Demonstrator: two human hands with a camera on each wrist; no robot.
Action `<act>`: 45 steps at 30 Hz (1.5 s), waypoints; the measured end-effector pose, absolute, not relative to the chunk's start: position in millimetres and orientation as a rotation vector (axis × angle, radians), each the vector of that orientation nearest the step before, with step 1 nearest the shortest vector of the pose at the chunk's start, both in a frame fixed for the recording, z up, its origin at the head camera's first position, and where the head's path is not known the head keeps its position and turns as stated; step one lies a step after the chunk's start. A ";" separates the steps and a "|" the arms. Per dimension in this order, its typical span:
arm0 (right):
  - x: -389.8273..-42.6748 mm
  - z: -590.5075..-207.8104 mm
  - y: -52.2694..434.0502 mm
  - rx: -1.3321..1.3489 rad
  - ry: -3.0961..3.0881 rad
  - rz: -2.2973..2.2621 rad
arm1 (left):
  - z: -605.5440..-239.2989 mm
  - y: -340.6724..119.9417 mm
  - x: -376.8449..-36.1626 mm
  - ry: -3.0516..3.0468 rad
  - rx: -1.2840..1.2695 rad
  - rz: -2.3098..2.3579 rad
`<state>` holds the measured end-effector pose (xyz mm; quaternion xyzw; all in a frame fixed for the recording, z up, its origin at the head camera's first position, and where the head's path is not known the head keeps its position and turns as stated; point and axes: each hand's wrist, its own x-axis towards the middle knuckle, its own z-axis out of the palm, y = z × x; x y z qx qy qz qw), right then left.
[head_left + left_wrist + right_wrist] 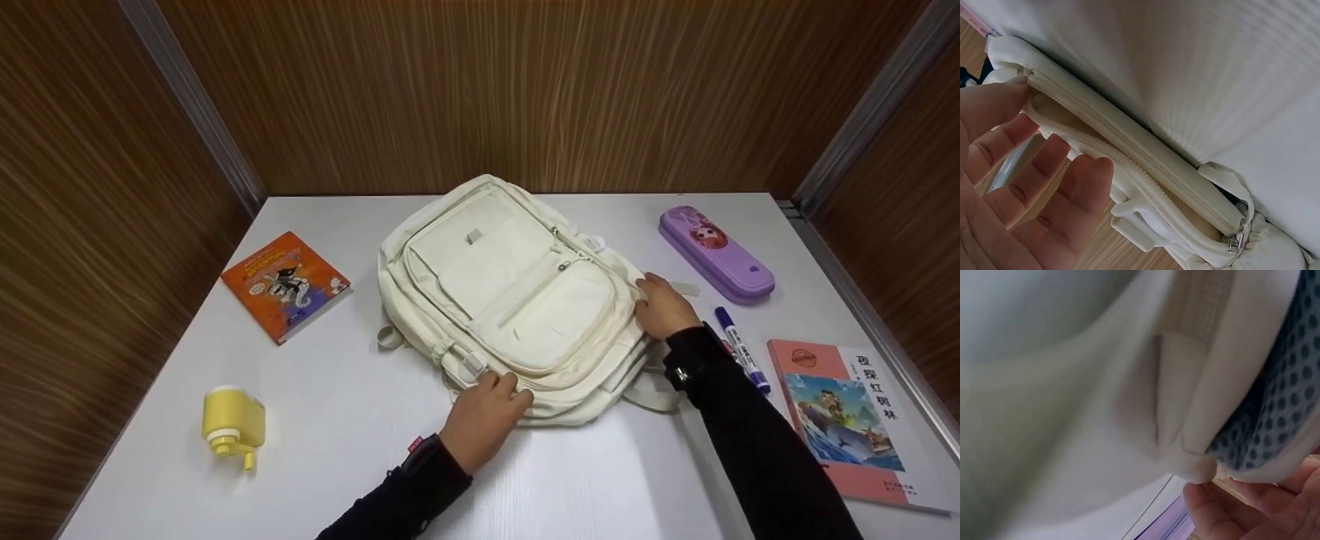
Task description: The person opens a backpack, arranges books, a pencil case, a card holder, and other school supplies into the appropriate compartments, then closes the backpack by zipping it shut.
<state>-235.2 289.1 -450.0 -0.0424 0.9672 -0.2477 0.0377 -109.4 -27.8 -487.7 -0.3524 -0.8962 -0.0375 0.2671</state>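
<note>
The cream backpack (525, 300) lies at the centre of the white table (592, 495), its top toward 11 o'clock. One zipped compartment (1145, 183) gapes partway along its teeth; what is inside cannot be made out. At 6 o'clock the left hand (484, 421) pinches the edge of that opening between thumb and forefinger, its other fingers loosely bent; at 3 o'clock the right hand (664, 307) grips the bag's side edge with curled fingers. Between 2 and 3 o'clock sits the purple pencil case (716, 255), closed, contents hidden. A blue-capped marker (742, 350) lies past 3 o'clock, a Chinese storybook (847, 424) near 4, a yellow crank pencil sharpener (234, 420) near 8, and an orange illustrated book (286, 286) at 9.
</note>
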 end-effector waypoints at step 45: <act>-143.5 -458.2 251.2 -0.618 3.211 -0.452 | -478.0 -96.1 -162.2 -2.683 -0.619 -0.243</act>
